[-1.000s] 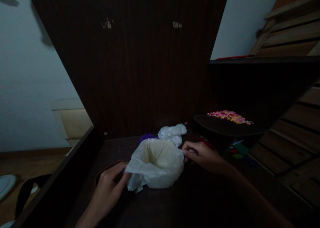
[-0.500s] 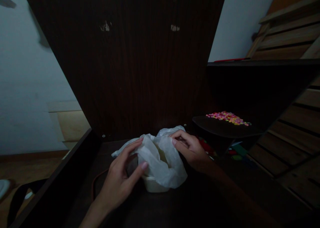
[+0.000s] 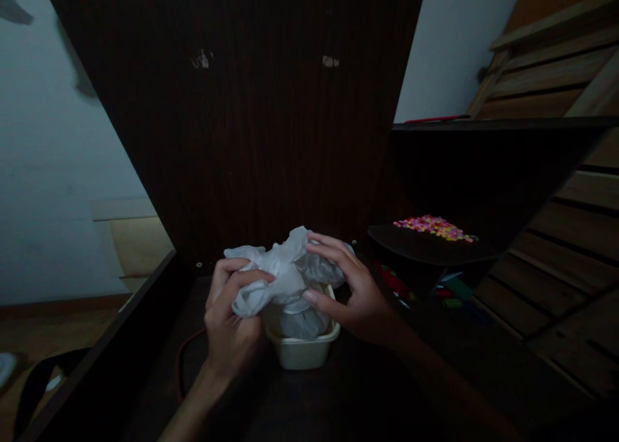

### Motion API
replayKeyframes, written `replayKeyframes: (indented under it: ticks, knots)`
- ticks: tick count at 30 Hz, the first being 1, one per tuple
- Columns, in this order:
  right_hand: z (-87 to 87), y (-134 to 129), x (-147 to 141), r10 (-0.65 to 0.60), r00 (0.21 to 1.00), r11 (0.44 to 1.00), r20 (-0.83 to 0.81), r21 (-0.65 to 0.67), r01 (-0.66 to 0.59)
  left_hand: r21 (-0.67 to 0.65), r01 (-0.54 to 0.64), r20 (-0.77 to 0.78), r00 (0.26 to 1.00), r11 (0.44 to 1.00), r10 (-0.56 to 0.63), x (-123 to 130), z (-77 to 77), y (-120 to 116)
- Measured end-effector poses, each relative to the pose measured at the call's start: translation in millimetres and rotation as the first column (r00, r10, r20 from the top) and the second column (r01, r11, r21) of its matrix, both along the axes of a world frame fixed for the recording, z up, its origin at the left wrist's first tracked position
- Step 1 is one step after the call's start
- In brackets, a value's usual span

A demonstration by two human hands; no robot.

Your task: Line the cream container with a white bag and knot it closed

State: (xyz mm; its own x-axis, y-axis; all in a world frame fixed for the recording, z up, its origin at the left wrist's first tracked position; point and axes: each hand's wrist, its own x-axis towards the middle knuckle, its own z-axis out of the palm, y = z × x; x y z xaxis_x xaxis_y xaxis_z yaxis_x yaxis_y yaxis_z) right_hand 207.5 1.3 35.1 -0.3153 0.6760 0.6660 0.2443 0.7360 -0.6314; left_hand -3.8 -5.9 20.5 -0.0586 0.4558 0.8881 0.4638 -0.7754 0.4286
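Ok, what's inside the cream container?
Part of the white bag lies inside the cream container, the rest bunched above between the left fingers and right fingers. The bag hides the container's floor, so what lies there cannot be told.

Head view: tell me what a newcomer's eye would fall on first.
Probably the crumpled whitish bag at lower centre, held in the left hand with the right hand against it, over a cream basket. Next, likely, the heap of small pink, red and yellow pieces, bright on the dark shelf at right.
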Motion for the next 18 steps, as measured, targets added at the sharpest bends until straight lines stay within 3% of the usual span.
replayKeyframes:
  ticks: [3, 6, 8, 11, 13, 18]
  knots:
    - [-7.8, 5, -1, -0.016, 1.0, 0.99, 0.022, -0.141, 0.019, -0.046, 0.175, 0.102, 0.98, 0.984, -0.169, 3, 3.8, -5]
    - [-10.9, 6, -11, 0.136, 0.985, 0.954, -0.109, -0.255, -0.16, -0.13, 0.329, 0.106, 0.943, 0.936, -0.316, 11, 8.2, -7]
    - [-8.9, 6, -19, 0.191, 0.952, 0.927, -0.238, -0.274, -0.255, -0.129, 0.29, -0.019, 0.955, 0.948, -0.295, 17, 11.1, -7]
    - [-3.3, 5, -27, 0.135, 0.904, 0.92, -0.405, -0.287, -0.266, -0.037, 0.122, -0.292, 0.948, 0.992, -0.128, 20, 11.0, -8]
    - [-0.5, 3, -29, 0.103, 0.874, 0.917, -0.475, -0.295, -0.269, -0.001, 0.076, -0.397, 0.915, 0.997, -0.07, 19, 6.9, -7]
    - [1.4, -3, -29, 0.172, 0.872, 0.854, -0.458, -0.372, -0.364, 0.041, 0.143, -0.387, 0.915, 0.989, -0.116, 9, -1.0, 4]
